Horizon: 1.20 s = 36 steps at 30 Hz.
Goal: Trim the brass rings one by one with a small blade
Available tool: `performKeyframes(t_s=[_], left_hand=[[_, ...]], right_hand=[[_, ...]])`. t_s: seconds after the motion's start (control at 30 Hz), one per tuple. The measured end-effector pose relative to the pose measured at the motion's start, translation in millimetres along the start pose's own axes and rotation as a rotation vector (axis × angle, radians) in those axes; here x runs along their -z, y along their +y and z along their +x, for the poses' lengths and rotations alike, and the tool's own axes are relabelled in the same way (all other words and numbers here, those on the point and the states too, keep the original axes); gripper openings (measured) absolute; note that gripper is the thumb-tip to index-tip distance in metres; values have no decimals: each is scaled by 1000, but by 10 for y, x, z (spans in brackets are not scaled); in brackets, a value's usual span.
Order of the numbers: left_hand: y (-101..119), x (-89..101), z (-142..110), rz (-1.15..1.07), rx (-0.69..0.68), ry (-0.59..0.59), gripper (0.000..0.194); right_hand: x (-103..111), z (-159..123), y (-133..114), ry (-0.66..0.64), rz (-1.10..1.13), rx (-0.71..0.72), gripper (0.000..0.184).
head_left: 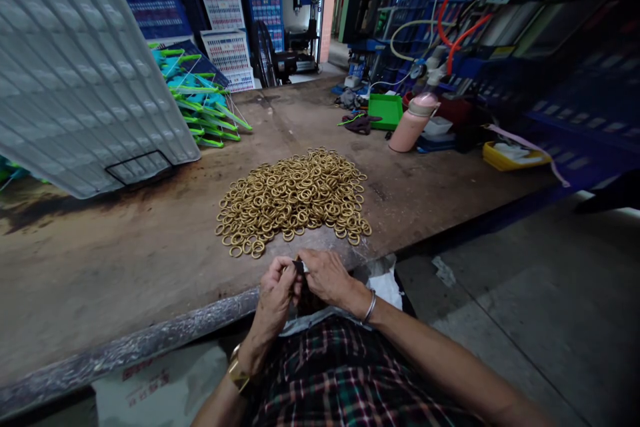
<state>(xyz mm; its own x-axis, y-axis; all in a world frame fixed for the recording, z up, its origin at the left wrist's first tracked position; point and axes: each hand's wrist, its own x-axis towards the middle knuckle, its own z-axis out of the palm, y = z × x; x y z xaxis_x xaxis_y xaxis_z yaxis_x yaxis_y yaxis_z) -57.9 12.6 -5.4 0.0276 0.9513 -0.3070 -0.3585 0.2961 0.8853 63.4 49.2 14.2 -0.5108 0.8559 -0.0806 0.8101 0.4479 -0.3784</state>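
A heap of brass-coloured rings [295,200] lies on the worn brown table [125,260], just beyond my hands. My left hand [276,293] and my right hand [326,275] meet at the table's near edge, fingers curled and pinched together around a small dark piece [299,265] that I cannot make out. A thin bangle circles my right wrist and a gold watch my left. Below the hands a bag of clear plastic [380,283] with dark contents rests on my lap.
A large white plastic crate [75,73] leans over the table's left side, with green and teal plastic parts [205,107] behind it. A pink bottle [413,123], green tray [386,110] and yellow tray [513,157] stand far right. Stacked blue and white crates fill the back.
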Motion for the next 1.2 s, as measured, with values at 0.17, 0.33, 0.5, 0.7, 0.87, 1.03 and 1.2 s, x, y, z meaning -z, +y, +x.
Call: performKeyframes(t_s=[0.17, 0.33, 0.5, 0.7, 0.87, 1.03, 1.2], left_hand=[[15, 10, -41, 21, -4, -24, 33], [84, 14, -101, -173, 81, -102, 29], [61, 114, -50, -315, 117, -26, 27], [66, 193, -9, -348, 111, 20, 26], [92, 223, 14, -442, 181, 20, 31], [105, 225, 92, -438, 170, 50, 27], [99, 155, 187, -110, -37, 122, 25]], right_hand=[[-37, 56, 94, -52, -37, -76, 26], [-82, 213, 273, 44, -29, -127, 29], [-139, 367, 207, 116, -4, -47, 28], [-149, 488, 68, 45, -161, -101, 25], [-183, 494, 94, 69, -146, -95, 27], [-181, 478, 199, 121, 22, -69, 26], [-33, 449, 262, 172, 516, -118, 12]])
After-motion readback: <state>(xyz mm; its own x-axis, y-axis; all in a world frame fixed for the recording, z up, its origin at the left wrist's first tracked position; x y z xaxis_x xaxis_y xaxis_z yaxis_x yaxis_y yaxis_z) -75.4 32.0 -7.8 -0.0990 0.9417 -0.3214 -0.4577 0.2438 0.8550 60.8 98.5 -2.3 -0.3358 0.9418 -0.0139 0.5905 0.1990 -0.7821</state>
